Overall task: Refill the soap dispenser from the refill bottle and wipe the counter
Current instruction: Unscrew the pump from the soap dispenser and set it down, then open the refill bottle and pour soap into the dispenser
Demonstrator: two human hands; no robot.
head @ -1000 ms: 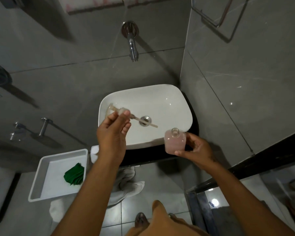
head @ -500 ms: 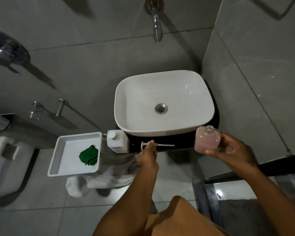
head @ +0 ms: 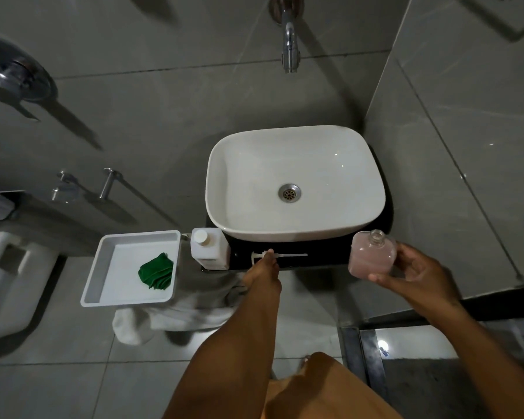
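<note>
Head view shows our left hand (head: 262, 272) resting its fingertips on the pump head (head: 277, 256), which lies flat on the black table (head: 330, 252) in front of the white basin (head: 295, 182); whether the grip is pinching it or merely touching it we cannot tell. Our right hand (head: 418, 272) holds the open-necked soap dispenser (head: 372, 252) upright, fingers wrapped round its pinkish body, just off the table's right end. The white refill bottle (head: 210, 247) stands capped at the table's left edge, beside a tray (head: 103, 267) holding a green cloth (head: 156, 271). We judge the step is parking the pump: lay it flat, well back from the edge. Then set the dispenser down before uncapping the refill. The dispenser's fill level is hard to read, and the pump's spout is partly hidden under our fingers.
</note>
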